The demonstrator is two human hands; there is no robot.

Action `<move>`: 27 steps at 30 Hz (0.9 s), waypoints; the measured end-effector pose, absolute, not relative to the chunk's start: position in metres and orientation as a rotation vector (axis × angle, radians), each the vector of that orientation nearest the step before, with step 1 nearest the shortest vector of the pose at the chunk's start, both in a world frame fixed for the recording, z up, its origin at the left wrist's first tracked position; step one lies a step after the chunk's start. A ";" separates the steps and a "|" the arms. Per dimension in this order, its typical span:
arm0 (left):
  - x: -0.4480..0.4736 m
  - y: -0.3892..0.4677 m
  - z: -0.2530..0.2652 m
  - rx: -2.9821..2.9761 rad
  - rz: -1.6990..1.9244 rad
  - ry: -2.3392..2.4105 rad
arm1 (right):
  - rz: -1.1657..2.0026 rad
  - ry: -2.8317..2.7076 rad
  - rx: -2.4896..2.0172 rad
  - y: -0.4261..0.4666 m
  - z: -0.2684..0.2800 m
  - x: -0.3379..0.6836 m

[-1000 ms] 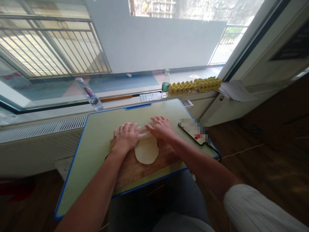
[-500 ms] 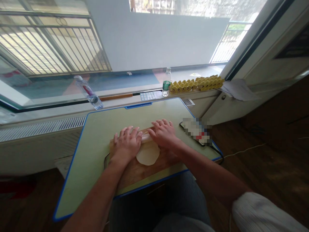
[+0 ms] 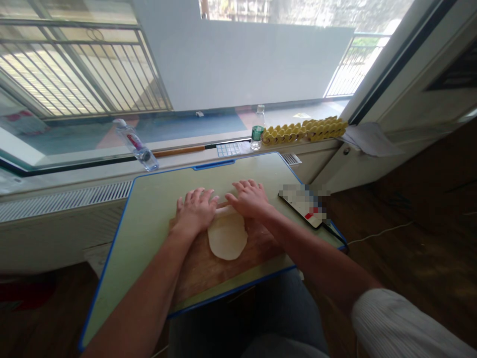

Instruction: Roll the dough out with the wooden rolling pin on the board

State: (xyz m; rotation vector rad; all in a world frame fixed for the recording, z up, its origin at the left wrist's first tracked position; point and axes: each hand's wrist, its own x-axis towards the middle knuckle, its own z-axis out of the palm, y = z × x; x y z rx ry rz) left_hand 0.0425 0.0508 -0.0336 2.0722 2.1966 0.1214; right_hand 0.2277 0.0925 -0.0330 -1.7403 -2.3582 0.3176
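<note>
A pale rolling pin (image 3: 224,211) lies across the far edge of a flat, rounded sheet of dough (image 3: 227,237); only its middle shows. My left hand (image 3: 196,211) rests over its left end, palm down, fingers stretched out and spread. Over the right end lies my right hand (image 3: 250,200), also flat with straight fingers, the thumb pointing inward. Both palms hide the ends of the pin. Beneath the dough is a wooden cutting board (image 3: 208,271), set on a pale green folding table with a blue rim (image 3: 149,209).
At the table's right edge lies a partly blurred phone (image 3: 301,206) with a cable. Along the window sill are a tilted plastic bottle (image 3: 136,145), an upright bottle with a green label (image 3: 257,130), yellow egg trays (image 3: 303,130) and papers (image 3: 370,138). A radiator (image 3: 67,201) is under the sill.
Both hands and the rolling pin have moved slightly forward, away from me. More of the dough sheet shows, and it looks a little longer toward me.
</note>
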 end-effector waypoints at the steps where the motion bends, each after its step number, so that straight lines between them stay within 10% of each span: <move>1: 0.045 0.042 -0.034 2.105 0.140 2.206 | 0.283 -2.361 -1.723 0.084 -0.035 0.230; 27: 0.033 0.094 -0.029 1.931 0.189 2.272 | 0.317 -2.267 -1.757 0.126 -0.034 0.217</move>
